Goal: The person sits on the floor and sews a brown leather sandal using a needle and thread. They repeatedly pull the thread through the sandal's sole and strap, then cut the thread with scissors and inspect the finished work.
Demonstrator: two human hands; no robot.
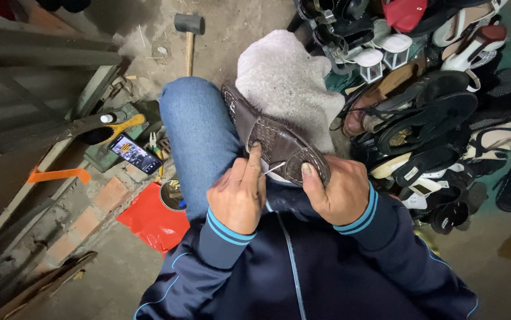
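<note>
A dark brown leather shoe (270,133) with pale stitching along its edge lies across my lap, over a white fleecy cloth (285,83) and my blue-jeaned knee (199,130). My right hand (335,192) grips the shoe's near end, thumb pressed on the rim. My left hand (237,192) pinches a thin needle with pale thread (273,169) against the shoe's side, forefinger stretched up along the leather.
A heap of sandals and shoes (439,112) fills the right side. A hammer (189,35) lies on the concrete floor ahead. To the left are a phone (135,153), pliers, a small tin (171,195), a red plastic sheet (151,222), bricks and metal bars.
</note>
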